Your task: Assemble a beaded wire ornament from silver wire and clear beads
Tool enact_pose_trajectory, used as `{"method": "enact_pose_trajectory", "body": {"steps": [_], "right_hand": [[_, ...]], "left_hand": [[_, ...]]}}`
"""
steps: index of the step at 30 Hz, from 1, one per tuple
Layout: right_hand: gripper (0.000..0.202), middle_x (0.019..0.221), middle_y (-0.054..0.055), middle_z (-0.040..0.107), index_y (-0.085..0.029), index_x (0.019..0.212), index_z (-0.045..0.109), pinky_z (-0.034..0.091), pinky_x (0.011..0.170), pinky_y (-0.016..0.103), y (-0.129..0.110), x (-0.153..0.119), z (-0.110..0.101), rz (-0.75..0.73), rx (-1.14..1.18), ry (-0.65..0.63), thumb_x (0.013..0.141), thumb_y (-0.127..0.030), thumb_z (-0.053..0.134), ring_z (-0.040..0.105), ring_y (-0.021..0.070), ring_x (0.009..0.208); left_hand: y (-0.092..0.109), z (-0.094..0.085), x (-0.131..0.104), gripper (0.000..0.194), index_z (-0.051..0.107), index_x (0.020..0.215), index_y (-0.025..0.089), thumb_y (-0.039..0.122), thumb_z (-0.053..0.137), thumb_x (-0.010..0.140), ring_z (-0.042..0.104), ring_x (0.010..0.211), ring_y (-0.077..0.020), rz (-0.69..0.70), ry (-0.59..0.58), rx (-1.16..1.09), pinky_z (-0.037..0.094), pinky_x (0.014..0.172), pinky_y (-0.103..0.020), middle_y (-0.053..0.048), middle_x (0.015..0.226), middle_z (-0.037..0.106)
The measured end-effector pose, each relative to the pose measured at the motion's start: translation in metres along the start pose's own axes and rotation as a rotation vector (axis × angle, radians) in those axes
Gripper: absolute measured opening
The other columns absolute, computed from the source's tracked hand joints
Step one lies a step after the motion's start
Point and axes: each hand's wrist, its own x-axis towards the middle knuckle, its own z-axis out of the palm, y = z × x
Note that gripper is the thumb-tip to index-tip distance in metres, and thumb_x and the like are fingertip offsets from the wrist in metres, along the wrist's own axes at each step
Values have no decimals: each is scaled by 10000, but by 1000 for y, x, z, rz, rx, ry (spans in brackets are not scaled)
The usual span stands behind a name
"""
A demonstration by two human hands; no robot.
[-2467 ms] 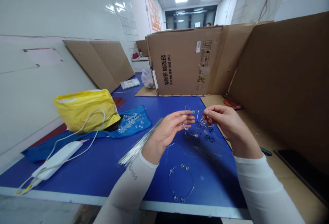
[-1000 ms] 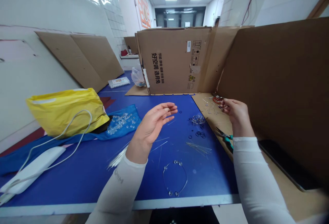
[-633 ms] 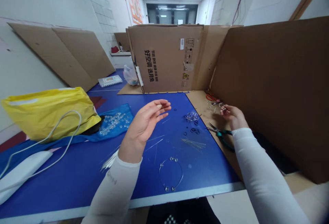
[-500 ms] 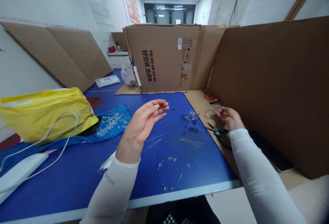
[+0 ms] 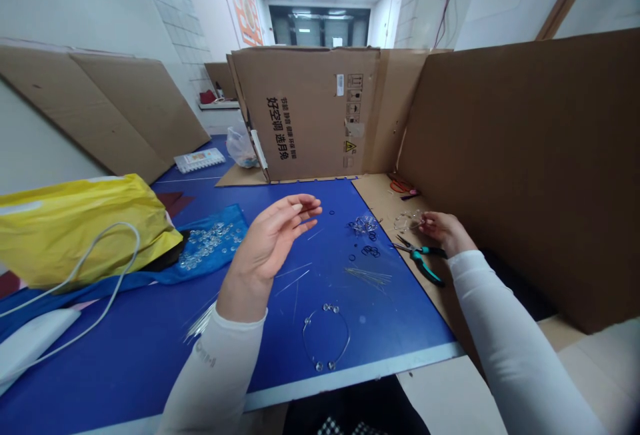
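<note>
In the head view, the right hand [image 5: 447, 231] is right of the middle. Its thumb and fingers are pinched together on the edge of a thin wire loop with clear beads [image 5: 414, 226]. This loop is just over the brown cardboard sheet [image 5: 373, 194]. It looks round, shiny and see-through, but it is too small to count its beads. I cannot tell if it touches the sheet.

The left hand [image 5: 261, 243] is near the middle, over the blue table [image 5: 395, 315]. Its fingers are a bit apart and softly bent, and I see nothing in them.

A bigger bead ring [image 5: 331, 366] lies flat on the table, low in the middle of the frame. Its wire makes a wide, bumpy circle. Round, clear beads sit at its top, its upper left side and its bottom.

Up and right of it are some thin wires [image 5: 367, 276], small black rings [image 5: 371, 251] and a messy shiny pile [image 5: 364, 224]. Green and black pliers [image 5: 423, 265] lie near the right hand. More clear beads [image 5: 207, 245] sit on a blue cloth [image 5: 237, 220] at the left.
</note>
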Motion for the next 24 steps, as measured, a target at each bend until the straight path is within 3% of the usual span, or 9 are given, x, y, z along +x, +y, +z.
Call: {"method": "enact_pose_trajectory", "body": {"steps": [3,6,10,14,19,24], "right_hand": [[66,803,15,660,-120,932,655,581,638,270,3,0,0,-4,-50,-9,956,-181,650,654,126,691],[273,1138,79,677,-144,1189,643,600,780,355,6,-1,0,-19,-101,-14,982,-322,645,683,179,922],[339,1265,105,644,-167,1271,621,587,877,423,8,-2,-1,-70,-164,-12,985,-349,636,668,223,1048],[264,1147,78,677,-161,1178,649,594,795,364,6,-6,2,-181,-235,12,992,-347,626,678,178,926],[73,619,-28,596,-133,807,688,440,566,245,-8,-20,8,-422,-351,86,839,-197,704,526,106,547],[127,534,-11,600,-146,761,758,338,548,281,-36,-45,8,-649,-537,117,723,-261,720,486,138,528]], "left_hand": [[1,1,0,171,749,955,143,194,731,793,672,1072,-249,-4,0,-5,514,964,-383,-105,1081,731],[1,2,-1,173,751,947,140,192,737,783,677,1060,-244,-8,-2,-9,522,952,-376,-103,1068,735],[2,0,-1,180,754,949,144,200,747,778,677,1062,-242,-1,4,-10,525,952,-373,-98,1068,737],[2,-1,-1,178,757,962,146,199,736,793,672,1080,-245,5,-2,-7,524,958,-367,-99,1082,736],[2,0,-2,170,756,957,146,197,732,796,670,1078,-245,4,-2,-6,519,977,-381,-97,1080,734],[4,-1,-2,171,752,949,147,209,737,791,667,1080,-247,13,2,-5,510,982,-389,-100,1085,729]]}}
